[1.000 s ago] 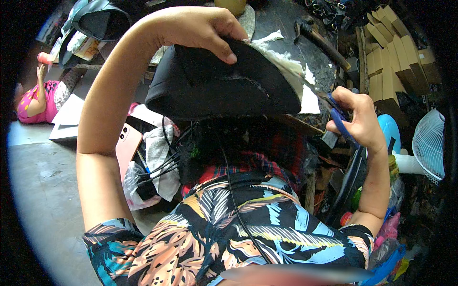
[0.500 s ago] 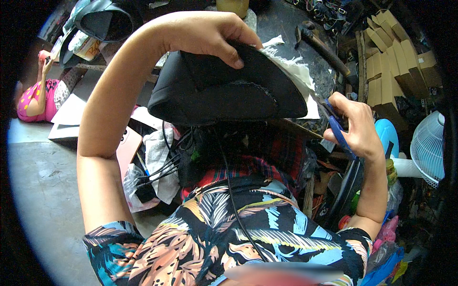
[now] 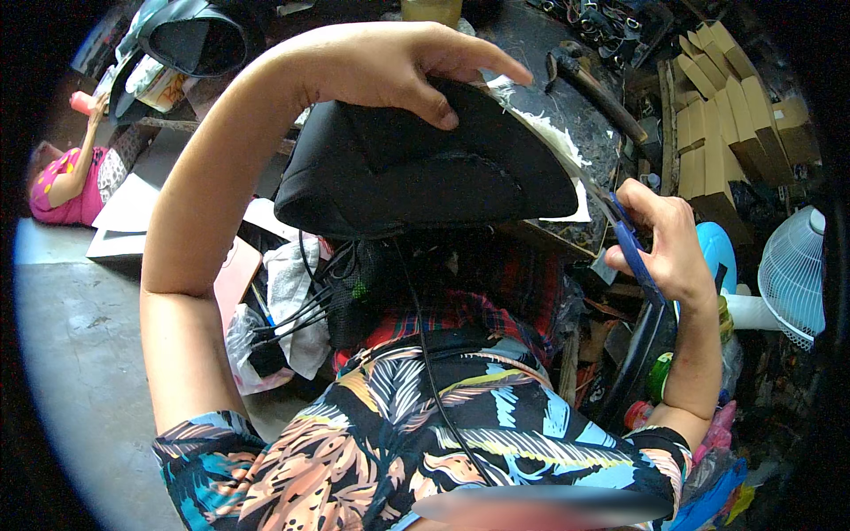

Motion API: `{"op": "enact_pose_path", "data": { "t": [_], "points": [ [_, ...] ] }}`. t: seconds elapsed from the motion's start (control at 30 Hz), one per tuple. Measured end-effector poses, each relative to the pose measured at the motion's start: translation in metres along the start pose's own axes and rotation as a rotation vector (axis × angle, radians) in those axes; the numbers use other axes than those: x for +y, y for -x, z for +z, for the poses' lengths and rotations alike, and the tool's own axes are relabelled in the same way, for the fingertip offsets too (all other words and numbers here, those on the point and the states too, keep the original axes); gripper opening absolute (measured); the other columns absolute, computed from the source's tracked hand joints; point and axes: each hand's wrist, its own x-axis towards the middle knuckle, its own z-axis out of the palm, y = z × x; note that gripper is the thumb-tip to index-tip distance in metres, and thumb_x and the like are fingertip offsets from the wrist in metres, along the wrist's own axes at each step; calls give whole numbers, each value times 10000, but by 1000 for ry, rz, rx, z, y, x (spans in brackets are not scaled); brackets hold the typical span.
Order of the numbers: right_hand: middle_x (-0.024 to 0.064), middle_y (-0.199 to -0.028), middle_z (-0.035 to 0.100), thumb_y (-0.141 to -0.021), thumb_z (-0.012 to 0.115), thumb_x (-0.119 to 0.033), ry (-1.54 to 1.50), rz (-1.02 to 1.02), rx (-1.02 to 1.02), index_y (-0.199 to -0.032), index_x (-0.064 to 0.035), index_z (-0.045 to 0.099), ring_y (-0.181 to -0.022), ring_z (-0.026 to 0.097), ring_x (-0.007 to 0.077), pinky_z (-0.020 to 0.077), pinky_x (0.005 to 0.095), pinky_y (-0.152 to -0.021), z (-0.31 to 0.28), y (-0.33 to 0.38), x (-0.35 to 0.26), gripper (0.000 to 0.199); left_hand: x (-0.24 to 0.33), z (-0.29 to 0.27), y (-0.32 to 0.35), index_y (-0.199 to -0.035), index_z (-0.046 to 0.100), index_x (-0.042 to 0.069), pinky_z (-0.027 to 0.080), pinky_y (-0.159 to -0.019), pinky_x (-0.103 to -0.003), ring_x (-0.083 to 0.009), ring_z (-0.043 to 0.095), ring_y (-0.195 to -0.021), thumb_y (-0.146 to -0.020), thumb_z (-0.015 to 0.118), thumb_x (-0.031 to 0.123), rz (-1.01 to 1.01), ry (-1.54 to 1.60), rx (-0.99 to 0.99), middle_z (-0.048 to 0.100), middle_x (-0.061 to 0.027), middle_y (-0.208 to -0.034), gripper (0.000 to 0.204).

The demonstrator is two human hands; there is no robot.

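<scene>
Half-open, the left hand clasps a domed black fabric piece, seemingly to steady it; right of that grip, the curled right hand holds blue-handled metal scissors.

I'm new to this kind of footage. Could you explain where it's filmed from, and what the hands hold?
There is no machine here, just two bare hands. A fisheye camera worn on the head looks down, so straight edges bend; picture left is the person's left. The left hand holds a black fabric piece from above, thumb on its near side. The right hand holds blue-handled scissors, blades close to the ragged white material along the piece's edge. Beyond, a hammer-like tool lies on a dark worktop.
</scene>
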Motion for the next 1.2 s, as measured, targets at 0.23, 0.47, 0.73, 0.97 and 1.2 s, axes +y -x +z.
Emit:
{"op": "enact_pose_path", "data": {
  "t": [0.23,0.47,0.73,0.97,1.2],
  "points": [
    [107,-622,516,-695,833,-340,-188,151,-77,-815,-22,587,-537,468,223,401,330,-547,-3,6,2,420,-6,2,6,-1578,278,87,377,-1158,-384,-202,531,-1262,-729,672,-68,147,149,-12,274,-76,-1638,950],
    [105,-620,507,-692,829,-325,-34,81,-69,-790,-24,578,-538,473,218,397,324,-543,-11,15,0,404,1,-1,7,-1546,291,48,393,-1122,-374,-211,513,-1261,-805,626,30,108,201,-40,351,-115,-1559,813],
    [79,-605,482,-692,834,-265,-248,153,-99,-802,-11,573,-532,450,140,371,300,-520,-9,17,0,380,-4,2,5,-1590,229,70,381,-1145,-368,-193,536,-1260,-698,680,-34,105,229,0,293,-75,-1629,1005],
    [42,-625,478,-708,833,-217,-249,122,-104,-818,0,578,-583,449,86,372,279,-533,-6,19,2,353,-2,2,5,-1591,214,58,373,-1149,-365,-190,519,-1280,-695,664,-48,81,288,-23,262,-74,-1639,1008],
    [47,-620,465,-730,827,-213,-391,202,-153,-831,2,581,-575,446,95,372,292,-535,-3,16,5,342,-13,8,3,-1593,245,112,409,-1110,-346,-203,562,-1214,-706,637,-54,153,276,-3,474,-173,-1452,984]
  ]
}}
